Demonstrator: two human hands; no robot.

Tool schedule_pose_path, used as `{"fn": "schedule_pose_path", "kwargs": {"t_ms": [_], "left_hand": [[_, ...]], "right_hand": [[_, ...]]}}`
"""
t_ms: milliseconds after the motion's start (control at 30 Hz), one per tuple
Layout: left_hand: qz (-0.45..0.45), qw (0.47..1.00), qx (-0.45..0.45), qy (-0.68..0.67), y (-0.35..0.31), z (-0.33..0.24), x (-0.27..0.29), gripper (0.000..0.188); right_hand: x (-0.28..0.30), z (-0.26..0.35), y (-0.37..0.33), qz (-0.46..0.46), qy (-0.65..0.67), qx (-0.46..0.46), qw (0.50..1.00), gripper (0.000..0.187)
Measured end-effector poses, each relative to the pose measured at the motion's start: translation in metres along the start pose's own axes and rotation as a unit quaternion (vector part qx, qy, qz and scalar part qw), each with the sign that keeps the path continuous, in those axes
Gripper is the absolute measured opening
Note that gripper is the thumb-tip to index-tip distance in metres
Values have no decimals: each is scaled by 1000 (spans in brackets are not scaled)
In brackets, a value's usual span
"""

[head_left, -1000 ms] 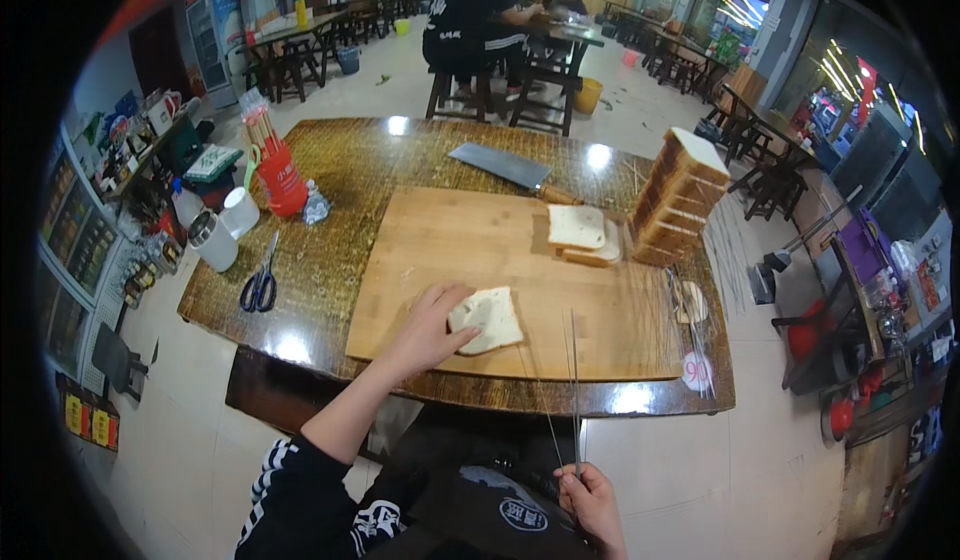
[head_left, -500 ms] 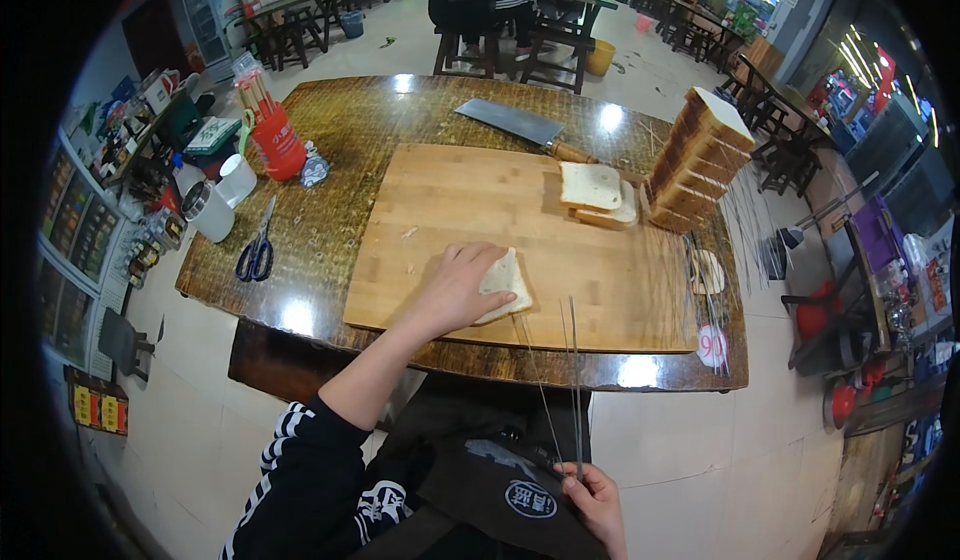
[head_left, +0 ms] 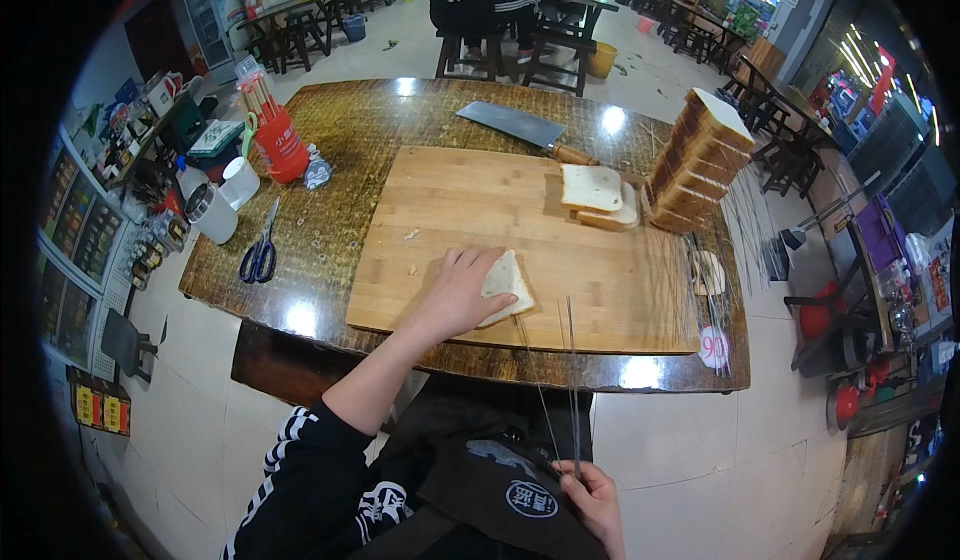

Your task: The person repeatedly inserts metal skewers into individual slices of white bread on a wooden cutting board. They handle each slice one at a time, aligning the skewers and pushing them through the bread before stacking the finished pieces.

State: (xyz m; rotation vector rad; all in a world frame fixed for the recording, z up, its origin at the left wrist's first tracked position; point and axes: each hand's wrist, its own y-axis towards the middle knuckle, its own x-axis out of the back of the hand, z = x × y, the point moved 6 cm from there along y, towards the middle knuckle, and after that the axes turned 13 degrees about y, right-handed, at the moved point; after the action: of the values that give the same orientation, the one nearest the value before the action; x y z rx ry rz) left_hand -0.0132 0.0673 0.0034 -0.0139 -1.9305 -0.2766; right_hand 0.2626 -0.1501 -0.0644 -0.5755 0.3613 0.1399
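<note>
My left hand (head_left: 462, 295) lies over a white bread slice (head_left: 512, 285) near the front edge of the wooden cutting board (head_left: 440, 190). Its thumb rests across the slice's near side, and its fingers hide the slice's left part. Low in front of my apron, my right hand (head_left: 594, 505) pinches several thin metal skewers (head_left: 574, 390). They point up toward the board; one slants left, its tip close to the held slice's near edge. Two more slices (head_left: 592, 188) lie overlapped at the board's far right. Beside them rises a tall stack of sliced bread (head_left: 700, 160).
A cleaver (head_left: 512, 125) lies beyond the board. Scissors (head_left: 259, 250), a red chopstick holder (head_left: 282, 145) and a white cup (head_left: 240, 178) stand or lie at the left. Many thin skewers (head_left: 690, 290) and a bread piece (head_left: 708, 274) are along the right edge. A person (head_left: 490, 5) sits farther back.
Almost nothing differs. The view has shifted slightly; the skewers in my right hand sit a little closer together. My left hand remains on the slice.
</note>
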Motion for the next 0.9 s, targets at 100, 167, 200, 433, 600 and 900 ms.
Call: {"fn": "schedule_pose_path", "kwargs": {"t_ms": [100, 167, 200, 433, 600, 900], "left_hand": [[7, 1000, 7, 11, 0, -1, 0, 70], [-4, 1000, -6, 21, -1, 0, -1, 70], [-3, 1000, -6, 18, -1, 0, -1, 71], [-5, 1000, -6, 8, -3, -1, -1, 73], [-7, 1000, -5, 10, -3, -2, 0, 77], [7, 1000, 2, 22, -2, -3, 1, 90]], "right_hand": [[0, -2, 5, 5, -14, 18, 1000, 26], [0, -4, 10, 9, -23, 23, 999, 26], [0, -4, 12, 9, -29, 20, 999, 26], [-15, 2, 39, -1, -25, 19, 1000, 25], [-30, 12, 57, 21, 19, 34, 999, 24], [-51, 29, 80, 0, 3, 54, 999, 22]]}}
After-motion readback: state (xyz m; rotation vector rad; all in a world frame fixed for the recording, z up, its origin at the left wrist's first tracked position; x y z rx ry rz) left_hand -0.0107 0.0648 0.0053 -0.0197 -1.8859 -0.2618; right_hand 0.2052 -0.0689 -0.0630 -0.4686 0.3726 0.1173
